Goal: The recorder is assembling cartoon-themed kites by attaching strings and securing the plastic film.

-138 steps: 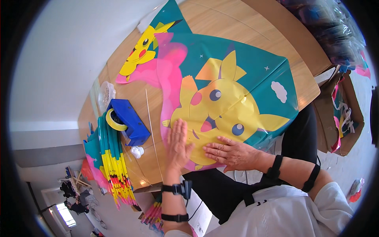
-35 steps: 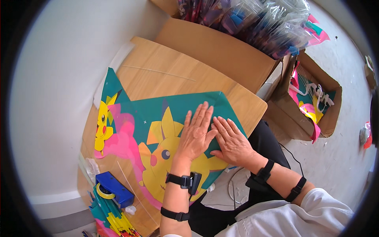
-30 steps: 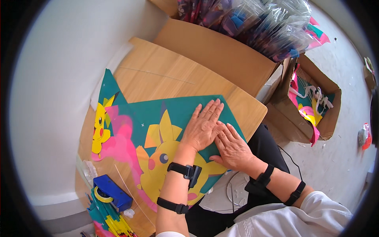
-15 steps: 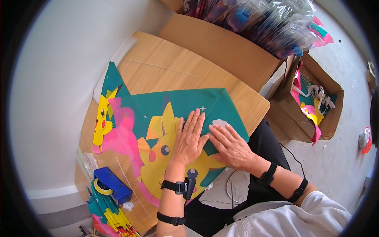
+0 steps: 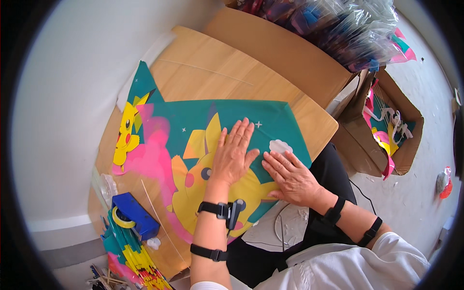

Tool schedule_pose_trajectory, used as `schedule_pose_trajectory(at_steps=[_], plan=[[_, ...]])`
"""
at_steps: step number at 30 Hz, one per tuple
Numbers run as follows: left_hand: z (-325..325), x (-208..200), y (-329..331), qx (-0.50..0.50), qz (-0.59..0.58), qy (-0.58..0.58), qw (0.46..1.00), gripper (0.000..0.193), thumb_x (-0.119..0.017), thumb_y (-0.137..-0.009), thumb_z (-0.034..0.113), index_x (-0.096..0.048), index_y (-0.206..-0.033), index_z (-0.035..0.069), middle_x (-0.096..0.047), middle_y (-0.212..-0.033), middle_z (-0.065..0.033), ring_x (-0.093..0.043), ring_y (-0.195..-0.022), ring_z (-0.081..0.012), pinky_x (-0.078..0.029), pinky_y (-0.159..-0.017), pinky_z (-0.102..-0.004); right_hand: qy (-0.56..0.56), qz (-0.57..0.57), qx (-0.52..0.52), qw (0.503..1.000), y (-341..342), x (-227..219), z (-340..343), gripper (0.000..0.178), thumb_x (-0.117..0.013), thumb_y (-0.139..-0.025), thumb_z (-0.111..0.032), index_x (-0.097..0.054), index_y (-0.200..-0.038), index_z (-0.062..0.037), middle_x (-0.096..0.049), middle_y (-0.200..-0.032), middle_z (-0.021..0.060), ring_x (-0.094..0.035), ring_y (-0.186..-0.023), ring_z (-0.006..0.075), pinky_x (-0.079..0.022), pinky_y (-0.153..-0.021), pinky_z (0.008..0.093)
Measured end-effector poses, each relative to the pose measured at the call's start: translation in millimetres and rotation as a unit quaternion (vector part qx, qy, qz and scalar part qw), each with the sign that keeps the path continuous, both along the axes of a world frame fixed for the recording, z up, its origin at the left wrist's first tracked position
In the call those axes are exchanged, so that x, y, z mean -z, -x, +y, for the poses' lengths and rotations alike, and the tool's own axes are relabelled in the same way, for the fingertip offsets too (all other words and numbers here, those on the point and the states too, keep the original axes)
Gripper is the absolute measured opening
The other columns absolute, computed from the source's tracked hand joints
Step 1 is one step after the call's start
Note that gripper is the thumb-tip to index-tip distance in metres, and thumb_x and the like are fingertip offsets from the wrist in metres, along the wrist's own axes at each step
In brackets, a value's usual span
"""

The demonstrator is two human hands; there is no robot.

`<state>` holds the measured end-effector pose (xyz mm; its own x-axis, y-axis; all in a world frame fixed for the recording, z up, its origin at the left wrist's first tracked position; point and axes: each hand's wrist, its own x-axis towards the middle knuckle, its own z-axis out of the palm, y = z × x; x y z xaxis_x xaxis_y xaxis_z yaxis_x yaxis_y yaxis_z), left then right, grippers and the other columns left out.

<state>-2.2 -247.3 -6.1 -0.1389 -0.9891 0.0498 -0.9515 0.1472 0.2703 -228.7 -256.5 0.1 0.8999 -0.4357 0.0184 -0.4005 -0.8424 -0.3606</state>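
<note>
A thin teal and pink printed sheet [image 5: 193,116] with a large yellow cartoon figure lies spread on the wooden table [image 5: 222,70]. Flat on the figure's upper part rests my left hand [image 5: 234,154], fingers stretched out and thumb apart. My right hand [image 5: 294,181] presses on the sheet's right side, just below a white printed cloud [image 5: 280,146], with its fingers extended. Neither hand grips anything. The sheet's left part, bearing a smaller yellow figure [image 5: 126,135], reaches the wall side of the table.
Near the left edge sit a blue tape dispenser [image 5: 137,217], a thin white rod [image 5: 159,212] and a bundle of folded printed sheets [image 5: 137,256]. A large cardboard box [image 5: 275,53] borders the far side, beside plastic-wrapped packs [image 5: 348,34]. An open carton [image 5: 350,145] stands right.
The diagonal crease at the sheet's upper right has flattened. My hands are slightly farther apart, and my right fingertips have slid off the cloud's lower edge. The whole view has shifted a little.
</note>
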Motion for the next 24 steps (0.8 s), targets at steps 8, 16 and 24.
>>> schedule_pose_trajectory(at_steps=[8,16,24], plan=[[109,-32,5,-0.151,0.07,0.047,0.985,0.062,-0.04,-0.095,0.04,-0.025,-0.144,0.004,-0.024,-0.149,-0.0172,-0.023,-0.138,-0.0328,-0.016,-0.111,-0.0489,-0.003,-0.058,0.021,0.998,-5,-6,7,0.08,-0.062,-0.078,-0.049,-0.036,-0.136,-0.0002,-0.03,-0.146,0.015,-0.022,-0.139,0.0282,-0.014,-0.114,0.0448],[254,-8,23,-0.325,0.18,0.089,0.924,0.057,-0.048,-0.092,0.018,-0.026,-0.143,0.003,-0.029,-0.146,-0.0189,-0.029,-0.135,-0.0343,-0.024,-0.11,-0.0444,-0.022,-0.233,-0.295,0.926,-62,-8,99,0.038,-0.069,-0.069,-0.018,-0.06,-0.099,0.0041,-0.058,-0.111,0.0168,-0.057,-0.105,0.0324,-0.045,-0.095,0.0401],[279,-7,-17,-0.263,0.09,-0.036,0.96,0.063,-0.044,-0.093,0.034,-0.023,-0.145,0.005,-0.024,-0.15,-0.0163,-0.022,-0.139,-0.0311,-0.015,-0.112,-0.0458,0.015,0.001,-0.389,0.921,-107,6,136,0.08,-0.054,-0.082,-0.053,-0.032,-0.137,0.0015,-0.03,-0.147,0.0116,-0.023,-0.138,0.0249,-0.014,-0.115,0.0395]])
